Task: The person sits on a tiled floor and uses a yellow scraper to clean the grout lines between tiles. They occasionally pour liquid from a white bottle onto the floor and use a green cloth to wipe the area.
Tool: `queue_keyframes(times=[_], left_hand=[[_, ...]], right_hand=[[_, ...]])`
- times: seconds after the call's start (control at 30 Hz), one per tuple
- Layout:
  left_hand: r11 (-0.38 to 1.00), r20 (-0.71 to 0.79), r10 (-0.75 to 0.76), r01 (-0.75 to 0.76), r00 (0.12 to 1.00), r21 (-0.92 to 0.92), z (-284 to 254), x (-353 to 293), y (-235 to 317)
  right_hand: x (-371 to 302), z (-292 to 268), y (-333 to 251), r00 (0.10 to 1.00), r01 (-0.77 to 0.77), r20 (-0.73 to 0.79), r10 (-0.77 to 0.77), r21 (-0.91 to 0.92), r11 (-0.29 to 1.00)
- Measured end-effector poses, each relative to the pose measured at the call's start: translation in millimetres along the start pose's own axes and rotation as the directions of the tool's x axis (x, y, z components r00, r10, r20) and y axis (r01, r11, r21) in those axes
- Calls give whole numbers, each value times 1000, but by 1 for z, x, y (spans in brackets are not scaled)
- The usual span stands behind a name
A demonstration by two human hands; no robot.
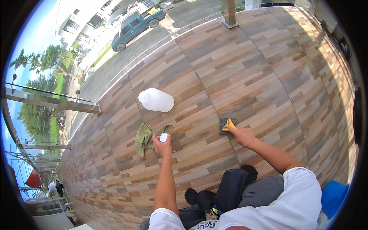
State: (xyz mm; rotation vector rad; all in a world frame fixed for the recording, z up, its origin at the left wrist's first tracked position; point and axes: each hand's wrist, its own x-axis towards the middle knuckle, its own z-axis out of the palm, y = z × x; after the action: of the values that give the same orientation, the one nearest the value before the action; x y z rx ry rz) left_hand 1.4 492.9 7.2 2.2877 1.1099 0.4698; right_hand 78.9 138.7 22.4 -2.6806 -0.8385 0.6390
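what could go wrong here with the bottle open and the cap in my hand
1. The white bottle lies on its side on the tiled floor with no cap on, so liquid may leak out or it may roll.
2. The left hand holds the white cap by the green cloth; it might slip away.
3. The right hand presses a yellow-and-dark scrub pad; wet tile could be slippery.

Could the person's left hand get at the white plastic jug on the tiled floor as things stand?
Probably yes. The white jug lies just beyond the left hand, with only the green cloth between. But that hand already holds a small white cap.
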Motion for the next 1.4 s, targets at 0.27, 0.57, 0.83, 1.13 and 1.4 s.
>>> queue_keyframes(times=[0.27, 0.57, 0.83, 1.13, 1.4], left_hand=[[909, -140, 345, -367, 928, -196, -1, 92, 81], [853, 28, 211, -170, 977, -494, 11, 129, 127], [814, 115, 545, -557, 830, 166, 36, 97, 186], [523, 427, 526, -676, 736, 520, 60, 77, 216], [367, 482, 550, -716, 682, 594, 78, 76, 211]], right_hand=[[3, 5, 6, 1000, 17, -26, -16, 43, 999], [10, 4, 5, 997, 19, -70, -15, 53, 998], [10, 4, 7, 998, 22, -57, -18, 69, 997], [11, 2, 7, 999, 19, -27, -17, 80, 997], [11, 2, 8, 999, 35, -32, -33, 70, 997]])
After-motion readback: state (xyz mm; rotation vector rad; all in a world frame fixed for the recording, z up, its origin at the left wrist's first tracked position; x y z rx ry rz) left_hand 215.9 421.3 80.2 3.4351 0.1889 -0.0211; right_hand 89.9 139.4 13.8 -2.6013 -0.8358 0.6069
